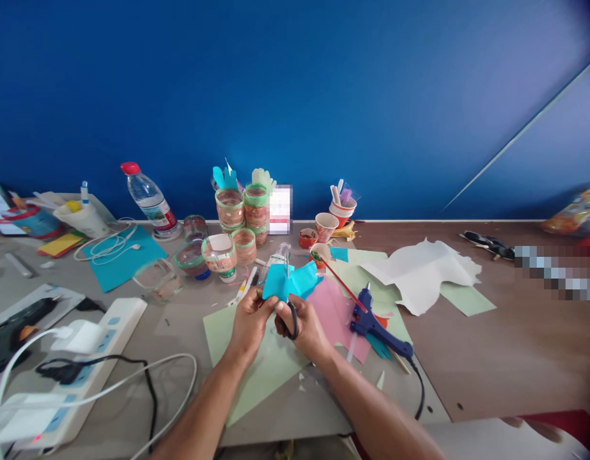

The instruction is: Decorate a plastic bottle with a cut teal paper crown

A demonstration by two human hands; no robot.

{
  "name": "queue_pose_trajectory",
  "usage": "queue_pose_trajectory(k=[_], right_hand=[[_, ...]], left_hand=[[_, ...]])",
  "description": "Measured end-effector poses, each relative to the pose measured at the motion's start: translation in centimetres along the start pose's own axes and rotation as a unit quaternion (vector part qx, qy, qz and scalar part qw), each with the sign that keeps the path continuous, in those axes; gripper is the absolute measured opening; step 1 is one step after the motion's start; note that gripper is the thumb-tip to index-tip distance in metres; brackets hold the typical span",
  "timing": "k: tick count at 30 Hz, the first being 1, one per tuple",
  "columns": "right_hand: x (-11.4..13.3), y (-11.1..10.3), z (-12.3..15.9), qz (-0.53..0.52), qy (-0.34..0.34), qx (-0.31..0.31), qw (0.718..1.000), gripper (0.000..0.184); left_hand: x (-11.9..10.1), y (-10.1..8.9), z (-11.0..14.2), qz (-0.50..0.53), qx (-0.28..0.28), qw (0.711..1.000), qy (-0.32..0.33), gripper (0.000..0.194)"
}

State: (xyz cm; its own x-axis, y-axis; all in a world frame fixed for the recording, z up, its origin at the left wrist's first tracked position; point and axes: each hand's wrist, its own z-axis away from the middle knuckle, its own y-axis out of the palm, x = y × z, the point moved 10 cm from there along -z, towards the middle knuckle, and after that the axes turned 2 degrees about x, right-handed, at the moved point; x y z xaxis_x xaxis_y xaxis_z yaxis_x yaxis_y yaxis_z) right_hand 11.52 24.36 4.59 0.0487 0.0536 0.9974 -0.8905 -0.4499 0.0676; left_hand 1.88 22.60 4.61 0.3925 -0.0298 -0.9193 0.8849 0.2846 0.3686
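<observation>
At the middle of the desk, my left hand (252, 317) pinches a piece of bright blue paper (277, 281) by its lower edge. My right hand (302, 322) is closed round the dark handles of a pair of scissors (293, 324). Their blades point away from me and pass into the blue paper, with one part of it on either side. Below both hands lies a pale green sheet (256, 370). Pink paper (330, 313) lies just right of my right hand, partly under the blue paper. A blue glue gun (378, 329) rests farther right.
Decorated cups (230, 207) stand stacked at the back, near a red-capped bottle (151, 201). Clear cups (158, 281) stand left of centre. A white power strip (105, 358) with cables lies at the left. Torn white paper (424, 275) is at the right.
</observation>
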Motion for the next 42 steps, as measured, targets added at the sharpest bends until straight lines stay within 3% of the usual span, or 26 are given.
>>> queue_pose_trajectory(k=[6,11,19,29,42], right_hand=[[-0.2,0.1,-0.1,-0.003,0.005,0.0,1.0,0.055],[-0.3,0.0,-0.1,-0.004,0.005,0.007,1.0,0.053],[-1.1,1.1,0.1,0.059,0.006,0.055,0.997,0.051],[-1.6,2.3,0.7,0.176,0.041,0.158,0.971,0.043],[-1.8,2.7,1.3,0.234,0.049,0.207,0.949,0.037]], left_hand=[[0.9,-0.1,-0.1,-0.001,0.019,1.0,-0.01,0.028],[0.6,-2.3,-0.8,0.02,-0.039,0.999,0.028,0.025],[-1.2,-4.3,-1.3,0.116,-0.116,0.984,0.064,0.032],[-1.9,-7.0,-2.0,0.131,-0.177,0.972,0.087,0.039],[-2.2,-7.7,-1.6,0.107,-0.216,0.967,0.079,0.041]])
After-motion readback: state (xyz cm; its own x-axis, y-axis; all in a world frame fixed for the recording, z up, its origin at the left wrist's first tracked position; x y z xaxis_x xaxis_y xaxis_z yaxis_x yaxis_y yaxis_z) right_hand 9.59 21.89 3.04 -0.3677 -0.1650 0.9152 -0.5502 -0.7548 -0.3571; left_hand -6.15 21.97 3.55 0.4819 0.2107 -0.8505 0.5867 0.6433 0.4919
